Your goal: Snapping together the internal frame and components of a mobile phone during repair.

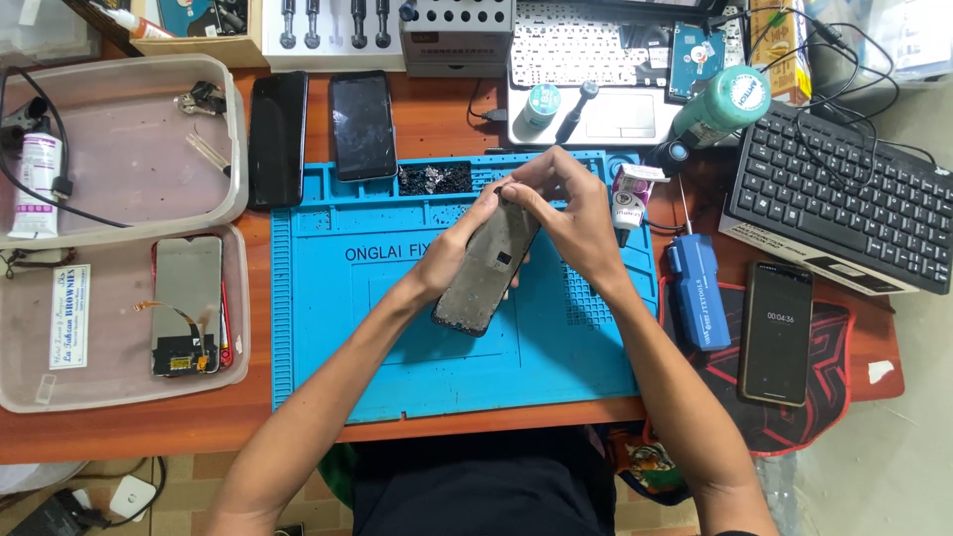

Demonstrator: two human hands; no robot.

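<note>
Bench, seen from above: 2 bare hands over a blue silicone repair mat (328, 347) on a wooden desk (139, 432). Item in hand: 1 dark phone body (486, 268), tilted with its long axis running from lower left to upper right, raised above the middle of the mat. Left hand (459, 243) wraps the phone body from its left edge, fingers closed around it. Right hand (566, 213) closes on the phone's upper end, fingertips (511, 189) pinched at the top corner; whether they hold a small tool there cannot be told. Along the mat's top edge: 1 recessed tray of small dark parts (434, 179). Just above the mat's left corner: 2 black phones (277, 139) lying side by side, screens dark. Left of the mat: 2 clear plastic lids; the nearer lid (30, 387) holds 1 opened phone panel with a flex cable (186, 306), the farther lid (129, 129) holds 1 white tube (36, 184) and small metal pieces. Right of the mat: 1 blue tool case (699, 293), 1 phone with a lit screen (776, 333) on a dark patterned pad, 1 black keyboard (844, 203). Behind the hands: 1 laptop (596, 74), 1 green cylinder (723, 104) lying on its side, 1 small white tube (627, 203) beside the right wrist.
</note>
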